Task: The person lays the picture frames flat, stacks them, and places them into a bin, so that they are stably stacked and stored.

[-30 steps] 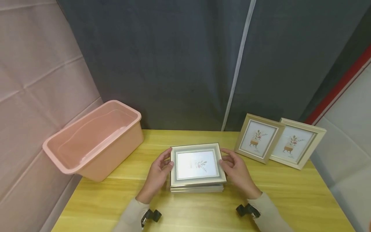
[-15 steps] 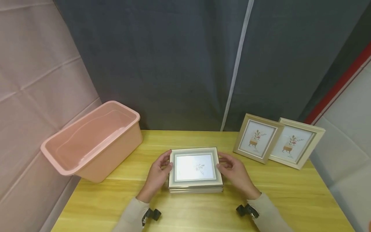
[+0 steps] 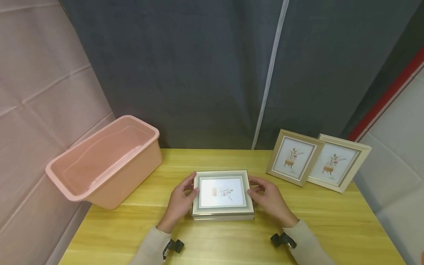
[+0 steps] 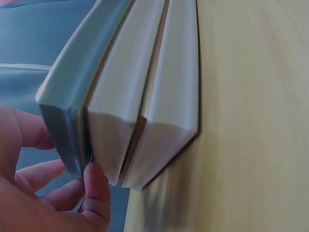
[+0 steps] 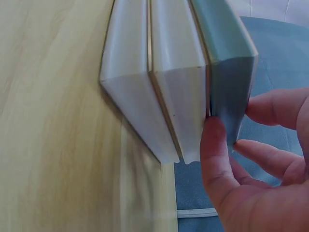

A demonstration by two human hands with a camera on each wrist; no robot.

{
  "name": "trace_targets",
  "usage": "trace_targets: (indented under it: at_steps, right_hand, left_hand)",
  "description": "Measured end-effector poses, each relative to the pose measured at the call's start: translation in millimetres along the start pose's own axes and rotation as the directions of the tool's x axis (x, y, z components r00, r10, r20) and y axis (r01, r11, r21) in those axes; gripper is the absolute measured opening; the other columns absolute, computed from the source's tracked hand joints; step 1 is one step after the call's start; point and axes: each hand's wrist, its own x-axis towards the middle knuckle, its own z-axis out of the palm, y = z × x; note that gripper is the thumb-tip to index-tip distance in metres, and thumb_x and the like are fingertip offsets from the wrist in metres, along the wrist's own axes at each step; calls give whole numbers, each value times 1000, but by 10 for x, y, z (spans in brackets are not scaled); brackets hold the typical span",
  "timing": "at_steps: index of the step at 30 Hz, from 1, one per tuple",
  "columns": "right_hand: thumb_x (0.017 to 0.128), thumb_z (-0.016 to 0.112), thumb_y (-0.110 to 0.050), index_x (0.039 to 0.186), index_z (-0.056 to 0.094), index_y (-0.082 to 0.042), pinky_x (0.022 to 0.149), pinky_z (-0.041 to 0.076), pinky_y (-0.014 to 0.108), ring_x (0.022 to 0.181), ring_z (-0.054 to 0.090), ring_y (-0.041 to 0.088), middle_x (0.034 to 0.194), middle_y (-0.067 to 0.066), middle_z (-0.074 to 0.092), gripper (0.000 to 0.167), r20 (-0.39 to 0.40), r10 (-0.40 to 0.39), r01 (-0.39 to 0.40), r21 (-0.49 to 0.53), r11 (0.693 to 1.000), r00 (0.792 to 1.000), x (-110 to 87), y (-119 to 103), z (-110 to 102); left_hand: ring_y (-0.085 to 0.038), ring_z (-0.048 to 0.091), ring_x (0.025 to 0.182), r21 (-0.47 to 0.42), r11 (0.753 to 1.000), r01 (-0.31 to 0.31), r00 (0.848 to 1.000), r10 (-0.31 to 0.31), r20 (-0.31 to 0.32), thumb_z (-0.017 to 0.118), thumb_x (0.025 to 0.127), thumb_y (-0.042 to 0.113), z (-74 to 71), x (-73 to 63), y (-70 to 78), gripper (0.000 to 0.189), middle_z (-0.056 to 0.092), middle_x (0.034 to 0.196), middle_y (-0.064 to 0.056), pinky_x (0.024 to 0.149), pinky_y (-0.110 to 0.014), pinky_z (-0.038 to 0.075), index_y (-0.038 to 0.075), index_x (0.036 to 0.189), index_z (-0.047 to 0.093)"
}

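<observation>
A silver-white picture frame (image 3: 220, 212) with a flower print lies face up on top of a short stack in the middle of the table. My left hand (image 3: 180, 200) pinches its left side and my right hand (image 3: 269, 198) its right side, fingers and thumb at the edges. Two more pale frames sit below it; the left wrist view shows the lower frame (image 4: 171, 92) against the wood. There the top frame (image 4: 72, 116) looks bluish, with a left fingertip (image 4: 98, 186) at its lower edge. A right fingertip (image 5: 213, 133) meets the same seam in the right wrist view.
On the right, a tan frame (image 3: 274, 162) stands upright, overlapping a cream frame (image 3: 353, 172) behind it. A pink plastic tub (image 3: 132, 165) stands at the table's left rear. The wooden table (image 3: 212, 243) ends at a dark curtain (image 3: 185, 73).
The top frame, first raised and askew over the stack, has come down and now lies nearly flush with the frames below. Both hands have kept hold of its sides.
</observation>
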Motion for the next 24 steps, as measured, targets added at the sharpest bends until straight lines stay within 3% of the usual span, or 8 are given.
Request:
trace_targets:
  at_steps: [7,15,20,24]
  right_hand:
    - [99,74,-16,146,63,-9,75,57,24,101,69,20,134,13,71,49,17,1,-1,-20,1000,1000,7,33,-3]
    - [99,73,-15,145,64,-9,76,58,25,103,70,23,131,13,72,48,12,15,-15,-45,999,1000,25,53,-22]
    - [100,73,-15,145,65,-11,76,58,25,103,70,22,133,12,71,46,2,21,-21,-36,999,1000,38,77,-25]
    - [100,73,-16,144,65,-9,75,58,26,104,70,23,136,14,70,45,8,16,-16,-30,999,1000,38,75,-36]
  left_hand:
    - [-37,61,134,50,999,2,999,-3,33,68,104,21,4,-34,3,62,58,156,-10,107,-52,56,34,161,46]
    - [-39,52,145,126,992,-14,995,1,103,64,107,35,22,-68,15,65,41,167,-7,118,-56,43,46,163,31]
    - [-35,50,147,119,993,-3,995,-9,99,60,109,36,31,-67,29,61,43,166,-5,122,-54,39,46,162,33]
    - [-37,52,146,107,994,-1,996,-8,85,59,109,33,29,-48,14,59,49,163,-8,120,-56,41,43,162,36]
